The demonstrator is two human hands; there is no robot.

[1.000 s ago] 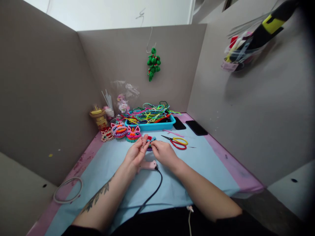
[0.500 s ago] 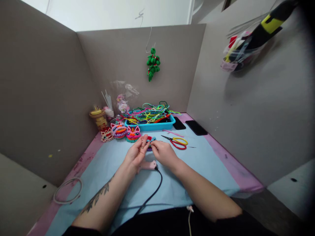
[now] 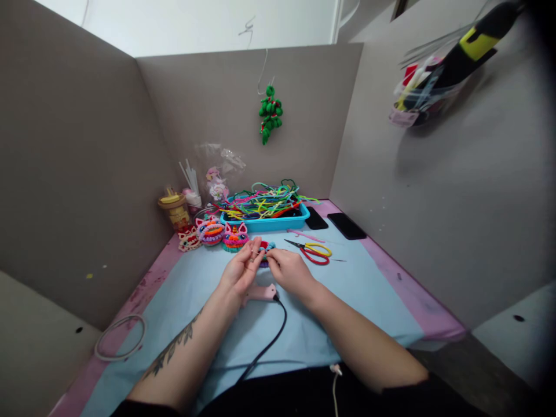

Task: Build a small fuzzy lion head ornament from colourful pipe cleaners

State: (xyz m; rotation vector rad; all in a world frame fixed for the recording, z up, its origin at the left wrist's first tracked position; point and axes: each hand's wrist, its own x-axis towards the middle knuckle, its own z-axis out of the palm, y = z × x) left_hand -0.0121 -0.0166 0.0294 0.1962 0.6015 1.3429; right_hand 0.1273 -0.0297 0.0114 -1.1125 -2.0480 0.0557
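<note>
— Gripping what, and how firmly?
— At the left hand [image 3: 242,267], fingers long and loosely parted, a thin pale strand [image 3: 256,253] across them; impossible to tell whether pinched or just supported. At the right hand [image 3: 290,269], thumb and fingertips brought together, apparently on the strand's near end. Probably spanned between both for steadiness.
— And just beyond?
— Directly behind the fingertips, a fuzzy, rounded piece [image 3: 270,246] in red, blue and purple, partly hidden (touching or merely close, hard to say).
— Nearer the wrists?
— A smooth pink tool [image 3: 263,292] with a black cord [image 3: 278,325], perhaps laid there for quick reach.
— Farther out?
— Rightward, slim-bladed scissors [image 3: 313,252] with red and yellow loops, likewise handy. Leftward, plump, ridged animal figures [image 3: 236,237], set aside perhaps for room. Behind, a turquoise tray [image 3: 260,225], heaped with bendy, fuzzy stems [image 3: 269,200]. Underneath, a creased blue sheet [image 3: 360,295], presumably for protection.
</note>
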